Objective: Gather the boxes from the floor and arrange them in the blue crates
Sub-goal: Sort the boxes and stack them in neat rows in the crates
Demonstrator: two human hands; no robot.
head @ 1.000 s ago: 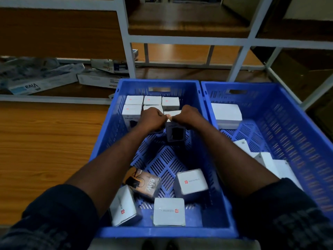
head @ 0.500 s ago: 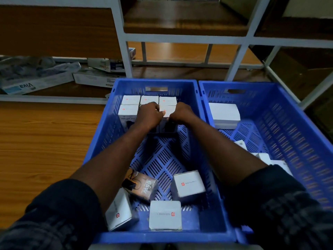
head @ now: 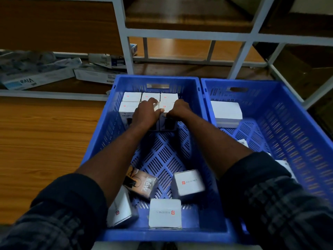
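Floor [head: 45,141]: wood-grain surface filling the left of the view, beside the crates.
Flat cartons [head: 36,78]: several lie on the lowest shelf of the rack at upper left, behind the crates; one is printed "Viva".
Rack frame [head: 126,51]: white metal uprights and rails, standing beyond both crates.
Left crate [head: 108,132]: blue, with slotted walls and base; its right wall is just beside the right crate.
Stacked boxes [head: 131,96]: white boxes with small red logos, packed in two rows against the far wall of the left crate, sides touching.
Left hand [head: 146,113]: fingers lie fairly straight over the top of the middle boxes, thumb tip reaching onto the front right box; it presses and does not grasp.
Front right box [head: 168,106]: stands at the right end of the near row, touching its neighbours.
Right hand [head: 179,110]: fingers curl over the near top edge of the front right box and grip it.
M99 box [head: 144,183]: lies tilted on the near part of the left crate's base, partly under the left forearm.
Loose white boxes [head: 164,213]: three lie unsorted around the M99 box, near the crate's near wall.
Right crate [head: 297,141]: blue, same pattern.
Large white box [head: 226,112]: lies at the far left corner of the right crate; smaller white boxes [head: 242,142] show beside the right arm, partly hidden.
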